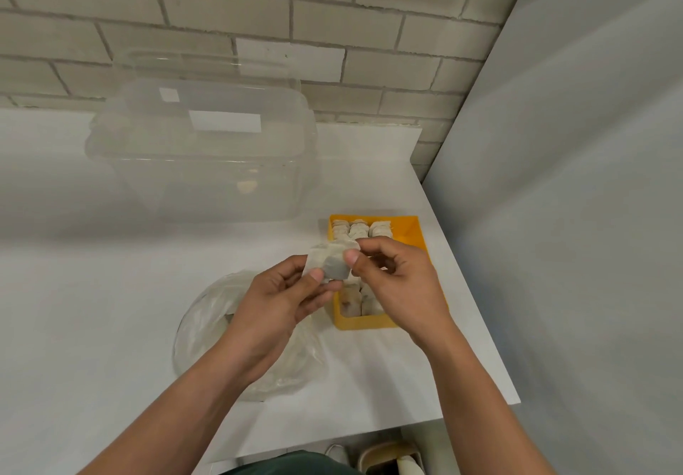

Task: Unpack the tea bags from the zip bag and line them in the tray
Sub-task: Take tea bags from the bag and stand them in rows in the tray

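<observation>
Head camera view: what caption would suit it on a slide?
Left hand and right hand pinch tea bags at the part-filled yellow tray; the zip bag lies beside it on the counter.

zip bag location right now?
Head view, lower centre: the zip bag lies on the white table, partly under the left forearm, just left of the yellow tray.
</observation>
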The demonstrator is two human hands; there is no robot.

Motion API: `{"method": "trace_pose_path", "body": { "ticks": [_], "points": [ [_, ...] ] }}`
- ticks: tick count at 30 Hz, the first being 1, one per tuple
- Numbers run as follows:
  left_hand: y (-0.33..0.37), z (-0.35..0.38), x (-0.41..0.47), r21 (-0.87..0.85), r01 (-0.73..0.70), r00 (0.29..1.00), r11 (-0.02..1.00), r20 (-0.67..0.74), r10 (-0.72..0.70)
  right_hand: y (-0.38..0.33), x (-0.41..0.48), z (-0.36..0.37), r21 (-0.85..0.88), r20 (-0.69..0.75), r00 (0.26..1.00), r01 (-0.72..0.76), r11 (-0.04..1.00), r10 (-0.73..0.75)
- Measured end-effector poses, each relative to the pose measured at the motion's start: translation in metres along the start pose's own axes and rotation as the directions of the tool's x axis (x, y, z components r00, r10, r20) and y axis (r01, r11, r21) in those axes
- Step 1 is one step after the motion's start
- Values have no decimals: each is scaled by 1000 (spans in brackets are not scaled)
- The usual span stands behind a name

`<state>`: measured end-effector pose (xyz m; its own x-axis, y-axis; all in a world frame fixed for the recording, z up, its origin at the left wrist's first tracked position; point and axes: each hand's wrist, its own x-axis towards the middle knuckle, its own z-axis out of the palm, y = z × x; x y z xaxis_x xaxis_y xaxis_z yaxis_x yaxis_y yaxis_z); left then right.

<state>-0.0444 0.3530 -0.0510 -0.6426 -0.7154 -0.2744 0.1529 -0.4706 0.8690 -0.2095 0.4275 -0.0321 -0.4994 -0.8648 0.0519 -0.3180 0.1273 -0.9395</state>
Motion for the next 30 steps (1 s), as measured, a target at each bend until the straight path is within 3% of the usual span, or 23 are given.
{"method": "trace_pose_path", "body": {
  "ticks": [4, 12, 20, 24, 30],
  "points": [
    [-1, 1, 0, -7, -13, 1000, 1000, -14, 13, 3, -1, -1, 66, 125, 988, -95, 993, 86],
    [-2, 2, 0, -66, 13, 997, 998, -69, -17, 15, 1, -21, 100, 13, 994, -106, 989, 105],
    [-4, 10, 3, 29, 14, 996, 999, -83, -12, 79, 20, -65, -182, -227, 954, -237, 954, 194],
    [-7, 12, 5, 95, 3, 995, 995, -98, 6, 101, 25, -69, -386, -187, 955, -286, 877, 229],
    [-10, 14, 9, 56, -11, 994, 998, -105, 17, 98, 30, -61, -585, -56, 959, -257, 769, 277]
  ]
}}
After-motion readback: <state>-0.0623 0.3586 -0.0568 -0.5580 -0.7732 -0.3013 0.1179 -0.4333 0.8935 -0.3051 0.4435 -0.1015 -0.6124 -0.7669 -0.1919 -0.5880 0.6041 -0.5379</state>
